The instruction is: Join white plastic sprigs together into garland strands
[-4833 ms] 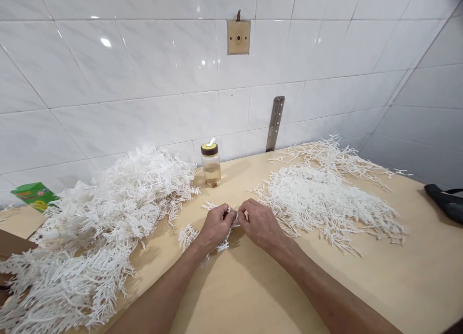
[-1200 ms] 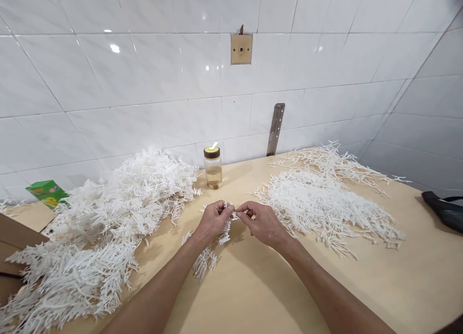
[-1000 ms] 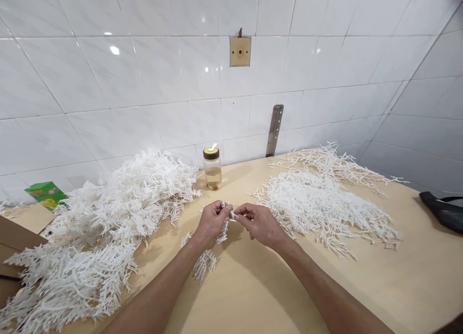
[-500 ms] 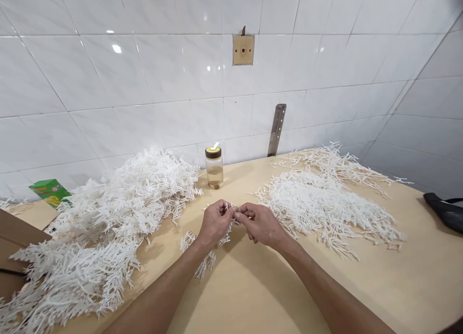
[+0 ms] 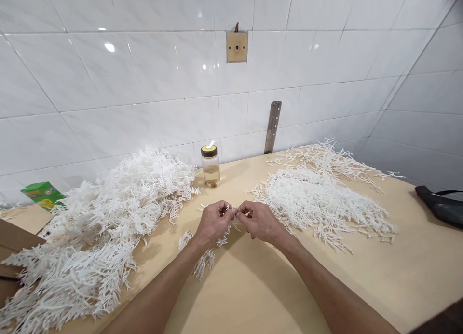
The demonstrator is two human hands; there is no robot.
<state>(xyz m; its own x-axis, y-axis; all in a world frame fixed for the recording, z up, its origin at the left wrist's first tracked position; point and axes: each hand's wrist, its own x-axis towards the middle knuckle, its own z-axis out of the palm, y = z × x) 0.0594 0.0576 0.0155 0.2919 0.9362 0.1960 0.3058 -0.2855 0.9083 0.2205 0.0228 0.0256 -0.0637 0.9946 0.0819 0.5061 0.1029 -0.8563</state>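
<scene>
Near the center of the frame, a left hand (image 5: 214,223) keeps a firm grip on a white plastic-looking branching sprig (image 5: 223,238) over the worktop (image 5: 408,266) as the right hand (image 5: 259,221) pinches its tip, the piece seemingly light, flexible, snag-prone and best held by its stem.

Tiled indoor room serving as a handwork area; whether home or small workshop cannot be determined. Evidence: glossy white marbled wall tiles (image 5: 144,68) and square beige wall plate (image 5: 237,47), far; pale wood-coloured tabletop (image 5: 379,276) bearing heaped white branching sprigs (image 5: 108,218), left and right.
</scene>
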